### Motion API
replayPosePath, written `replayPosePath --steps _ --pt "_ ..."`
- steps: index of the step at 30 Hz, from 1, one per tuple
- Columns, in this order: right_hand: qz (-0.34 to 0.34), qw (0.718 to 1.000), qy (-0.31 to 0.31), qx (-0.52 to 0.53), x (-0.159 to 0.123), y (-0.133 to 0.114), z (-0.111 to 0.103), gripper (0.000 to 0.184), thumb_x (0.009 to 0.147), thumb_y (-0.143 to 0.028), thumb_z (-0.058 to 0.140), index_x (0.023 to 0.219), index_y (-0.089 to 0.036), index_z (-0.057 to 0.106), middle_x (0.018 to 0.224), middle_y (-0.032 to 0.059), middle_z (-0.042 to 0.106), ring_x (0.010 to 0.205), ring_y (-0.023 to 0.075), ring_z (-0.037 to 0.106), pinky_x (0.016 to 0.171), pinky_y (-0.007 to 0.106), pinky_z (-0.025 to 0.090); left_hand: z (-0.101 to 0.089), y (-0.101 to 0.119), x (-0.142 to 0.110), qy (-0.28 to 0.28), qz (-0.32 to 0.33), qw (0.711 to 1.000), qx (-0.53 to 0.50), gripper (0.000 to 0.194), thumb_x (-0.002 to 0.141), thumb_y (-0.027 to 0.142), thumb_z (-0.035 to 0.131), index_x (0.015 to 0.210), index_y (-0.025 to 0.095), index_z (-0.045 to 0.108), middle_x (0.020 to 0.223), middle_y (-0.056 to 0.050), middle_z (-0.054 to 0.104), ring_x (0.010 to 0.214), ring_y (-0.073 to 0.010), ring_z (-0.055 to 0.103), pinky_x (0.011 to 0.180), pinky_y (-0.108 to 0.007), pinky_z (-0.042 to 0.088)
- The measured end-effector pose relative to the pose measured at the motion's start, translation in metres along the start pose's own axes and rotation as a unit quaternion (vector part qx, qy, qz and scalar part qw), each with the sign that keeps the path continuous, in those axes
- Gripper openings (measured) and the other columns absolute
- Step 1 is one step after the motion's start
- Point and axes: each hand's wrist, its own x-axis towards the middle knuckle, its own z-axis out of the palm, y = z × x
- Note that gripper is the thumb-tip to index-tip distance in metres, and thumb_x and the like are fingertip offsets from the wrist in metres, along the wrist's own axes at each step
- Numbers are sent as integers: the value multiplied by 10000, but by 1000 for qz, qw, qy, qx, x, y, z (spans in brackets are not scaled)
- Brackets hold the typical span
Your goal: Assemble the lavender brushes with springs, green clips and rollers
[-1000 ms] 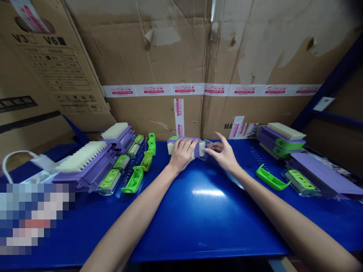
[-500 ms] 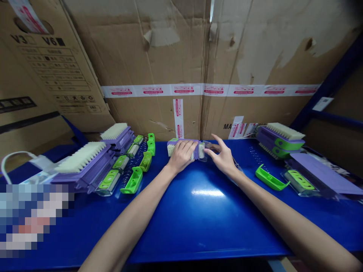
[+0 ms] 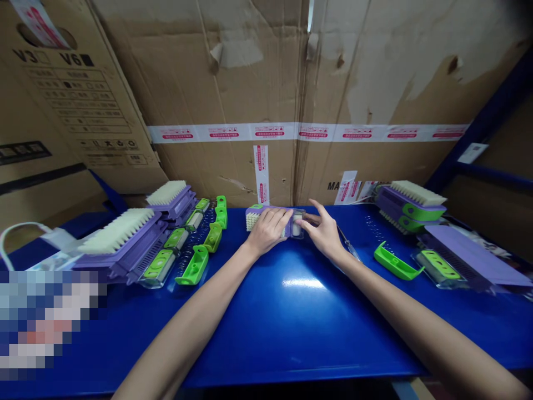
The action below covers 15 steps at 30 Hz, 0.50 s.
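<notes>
Bracing the purple brush (image 3: 251, 220) on the bench (image 3: 300, 333) within the closed grip of the left hand (image 3: 270, 229) seems sound, the right hand (image 3: 327, 232) (pinching the clear case (image 3: 297, 226) at the brush's right end) best held square

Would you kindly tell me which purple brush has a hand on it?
The middle brush, under the left hand; no hand touches the brushes at either side.

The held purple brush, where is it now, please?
In the head view's centre, the purple brush is under the left hand, before the cardboard, its right end by the right hand.
</notes>
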Motion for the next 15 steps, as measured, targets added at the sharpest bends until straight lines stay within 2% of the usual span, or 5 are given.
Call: replayPosePath --steps 4,9,15 --pt "-18 999 6 -30 -1 -3 0 663 728 -368 678 1325 -181 458 942 70 730 908 249 689 894 431 510 1 1 -1 22 7 1000 -7 657 861 451 526 1350 36 384 1162 -216 584 1092 -300 537 943 -436 402" --pt "-30 998 17 -44 -2 -5 3 600 730 -361 678 1276 -175 511 857 48 734 887 258 690 891 446 508 0 2 -1 -5 -11 1000 -8 616 885 467 474 1363 90 377 1184 -207 573 1094 -297 536 938 -452 405" --pt "11 999 -6 35 1 -4 3 650 691 -376 707 1274 -176 504 898 56 732 923 255 679 873 439 523 -1 1 -1 -10 -8 1000 -9 600 867 456 514 1340 101 410 1188 -201 569 1098 -301 532 941 -463 412"
